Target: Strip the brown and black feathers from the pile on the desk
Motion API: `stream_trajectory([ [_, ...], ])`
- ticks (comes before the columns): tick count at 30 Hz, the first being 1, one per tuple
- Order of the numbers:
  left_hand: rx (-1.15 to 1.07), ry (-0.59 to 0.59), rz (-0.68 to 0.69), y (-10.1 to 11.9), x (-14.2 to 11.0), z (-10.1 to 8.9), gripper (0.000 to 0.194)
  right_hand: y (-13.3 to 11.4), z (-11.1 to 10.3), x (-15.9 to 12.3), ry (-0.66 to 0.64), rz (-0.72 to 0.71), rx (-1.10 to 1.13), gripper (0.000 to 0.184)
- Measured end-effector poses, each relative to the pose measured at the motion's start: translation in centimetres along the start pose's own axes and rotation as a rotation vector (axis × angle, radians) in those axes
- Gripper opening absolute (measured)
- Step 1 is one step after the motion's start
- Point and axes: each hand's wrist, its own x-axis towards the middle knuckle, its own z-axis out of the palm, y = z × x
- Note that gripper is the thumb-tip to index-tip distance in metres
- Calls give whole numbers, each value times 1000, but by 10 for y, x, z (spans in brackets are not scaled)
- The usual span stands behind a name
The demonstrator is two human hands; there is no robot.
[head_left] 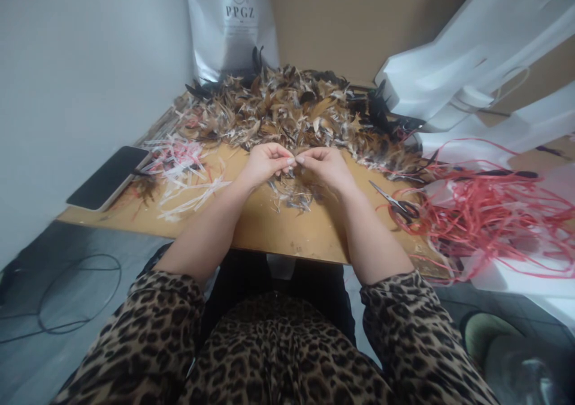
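My left hand (pixel 269 162) and my right hand (pixel 324 165) meet fingertip to fingertip over the front of the board. Both are closed in a pinch; whatever lies between the fingertips is too small to make out. Right behind them spreads a large heap of brown and black feathers (pixel 287 108). Under my hands lies a small tuft of loose feather bits (pixel 296 196). Scissors (pixel 398 202) with dark handles rest on the board to the right of my right forearm.
A phone (pixel 108 177) lies at the board's (pixel 287 234) left edge, beside white and pink strips (pixel 179 159). Tangled red strips (pixel 498 219) pile up at the right. A white printed bag (pixel 233 27) stands behind the heap. A cable (pixel 119 273) loops on the floor.
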Motion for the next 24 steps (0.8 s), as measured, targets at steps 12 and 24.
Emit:
stream_trajectory([
  [12, -105, 60, -72, -9, 5, -1, 21, 5, 8, 0, 57, -119, -97, 17],
  [24, -277, 47, -166, -11, 7, -4, 24, 6, 4, 0, 38, -355, -266, 19],
])
